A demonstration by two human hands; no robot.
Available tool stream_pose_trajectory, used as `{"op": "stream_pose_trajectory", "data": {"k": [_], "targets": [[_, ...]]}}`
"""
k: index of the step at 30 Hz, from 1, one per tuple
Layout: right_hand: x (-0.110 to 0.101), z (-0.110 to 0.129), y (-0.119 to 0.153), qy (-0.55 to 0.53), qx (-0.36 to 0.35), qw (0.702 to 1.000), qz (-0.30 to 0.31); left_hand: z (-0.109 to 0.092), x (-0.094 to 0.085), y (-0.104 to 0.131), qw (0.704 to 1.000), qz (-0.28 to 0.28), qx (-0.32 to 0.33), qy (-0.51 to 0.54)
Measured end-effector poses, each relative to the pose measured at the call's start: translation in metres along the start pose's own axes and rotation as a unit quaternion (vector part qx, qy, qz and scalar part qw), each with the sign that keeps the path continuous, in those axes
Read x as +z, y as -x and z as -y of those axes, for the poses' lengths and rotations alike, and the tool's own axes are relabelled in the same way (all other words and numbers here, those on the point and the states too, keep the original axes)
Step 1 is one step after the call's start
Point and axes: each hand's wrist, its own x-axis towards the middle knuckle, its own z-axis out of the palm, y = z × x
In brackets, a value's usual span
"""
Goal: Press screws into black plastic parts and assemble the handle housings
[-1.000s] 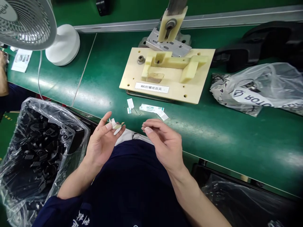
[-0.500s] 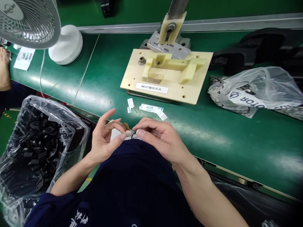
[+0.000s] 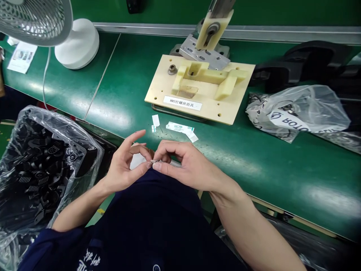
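In front of my dark blue shirt, my left hand [image 3: 125, 163] pinches a small pale piece [image 3: 153, 162] between thumb and fingertips, its index finger raised. My right hand [image 3: 183, 163] pinches the same piece from the other side, fingers curled. Most of it is hidden by the fingertips, and its kind cannot be made out. Just beyond the hands on the green bench lie a torn white-and-green bandage wrapper [image 3: 177, 127] and a small white paper scrap [image 3: 155, 120].
A cream fixture plate [image 3: 158, 84] with a metal clamp arm stands ahead. To its right lies a clear plastic bag [image 3: 316, 101] beside black parts [image 3: 316, 60]. A white fan [image 3: 79, 43] stands at left, above a lined bin [image 3: 98, 154] of black parts.
My hands have drawn closer together, and the right one has shifted slightly left. A tan bit that showed between the fingertips is out of sight. The view has shifted slightly.
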Motion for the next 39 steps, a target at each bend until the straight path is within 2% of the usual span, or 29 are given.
{"op": "stream_pose_trajectory", "data": {"k": [11,17,24,27,33,35,39], "targets": [[0.004,-0.006,-0.003,-0.048,-0.012,0.998,-0.031,-0.003,0.001,0.001,1.0,0.0,-0.028,-0.003],[0.008,-0.012,0.001,-0.134,-0.012,0.989,-0.063,0.003,0.0,0.005,0.999,0.02,-0.031,0.013],[0.01,-0.006,0.006,-0.194,-0.012,0.975,-0.108,0.01,-0.004,0.006,0.999,0.036,0.017,0.025],[0.007,-0.002,0.005,-0.194,0.013,0.968,-0.161,0.012,-0.007,0.006,0.999,0.017,0.027,0.041],[0.002,0.001,0.0,-0.176,0.037,0.943,-0.281,0.015,-0.01,0.014,0.998,-0.034,-0.021,0.051],[0.0,0.001,-0.001,-0.185,0.053,0.937,-0.293,0.017,-0.01,0.016,0.997,-0.044,-0.031,0.052],[-0.001,-0.001,-0.003,-0.248,0.092,0.924,-0.277,0.019,-0.005,0.013,0.995,-0.071,-0.039,0.052]]}}
